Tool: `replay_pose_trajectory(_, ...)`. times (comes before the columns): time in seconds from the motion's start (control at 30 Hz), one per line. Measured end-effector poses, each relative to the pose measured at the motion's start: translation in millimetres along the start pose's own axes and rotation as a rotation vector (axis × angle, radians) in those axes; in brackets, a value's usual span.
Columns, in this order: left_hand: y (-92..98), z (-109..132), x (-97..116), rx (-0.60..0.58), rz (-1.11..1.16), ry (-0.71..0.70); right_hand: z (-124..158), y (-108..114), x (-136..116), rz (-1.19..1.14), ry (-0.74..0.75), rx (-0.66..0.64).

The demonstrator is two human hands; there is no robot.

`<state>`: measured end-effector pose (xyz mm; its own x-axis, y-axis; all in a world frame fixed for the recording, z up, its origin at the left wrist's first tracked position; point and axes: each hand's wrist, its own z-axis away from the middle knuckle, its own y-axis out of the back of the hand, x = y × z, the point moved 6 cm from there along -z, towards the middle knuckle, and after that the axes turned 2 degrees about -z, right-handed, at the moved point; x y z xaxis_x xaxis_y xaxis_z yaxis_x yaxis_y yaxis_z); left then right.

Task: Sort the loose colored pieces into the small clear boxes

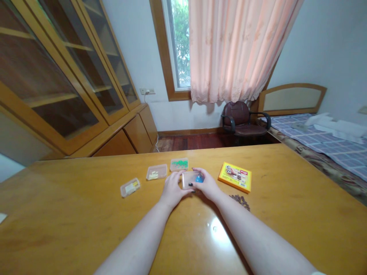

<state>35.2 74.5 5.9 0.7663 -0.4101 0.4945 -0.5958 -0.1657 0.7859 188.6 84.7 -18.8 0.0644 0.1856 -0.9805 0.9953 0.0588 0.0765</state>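
Across the glossy yellow-brown wooden table (86, 217) reach two bare forearms. Just beside the right one lies a loose heap of small dark brown pieces (243, 203), partly hidden by it. The left hand (172, 188) and right hand (208, 185) are clamped on opposite ends of a clear rectangular plastic box (187, 179), which holds something blue near the right fingers, over the middle of the table. Left of the hands sits a small translucent plastic case (130, 188) with white and yellow contents; to the right, a flat yellow printed cardboard box (235, 177). Farther back stand a shallow clear tray of pale yellow pieces (156, 172) and, beside it, a shallow clear tray of bright green pieces (179, 164), near the left fingertips. Beyond the table is a dark maroon armchair (243, 119), before a pink curtain (229, 49)
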Motion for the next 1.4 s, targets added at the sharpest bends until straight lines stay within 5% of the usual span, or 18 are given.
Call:
replay_pose_trajectory(0.23, -11.0, 2, -13, -0.102, 0.053, 0.046, -2, 22, -8, 0.331, 0.083, 0.247)
replay_pose_trajectory(0.47, -16.2, 6, -10, -0.099, 0.118, -0.023, 19, 1, -29, 0.915, 0.181, 0.095)
replay_pose_trajectory(0.63, -16.5, 4, -20, -0.067, 0.279, 0.105, 31, -26, -43, 0.97, 0.367, -0.227)
replay_pose_trajectory(0.8, -12.7, 2, -28, -0.036, 0.425, 0.245, 26, -13, -38, 1.135, 0.208, -0.086)
replay_pose_trajectory(0.97, -12.6, 1, -28, -0.03, 0.471, 0.248, 30, -20, -24, 1.223, 0.137, -0.087)
replay_pose_trajectory(1.27, -12.5, 2, -24, -0.057, 0.462, 0.259, 20, -8, -31, 1.206, 0.106, 0.031)
replay_pose_trajectory(1.4, -15.2, 1, -24, -0.066, 0.482, 0.246, 26, -18, -31, 1.159, 0.182, -0.072)
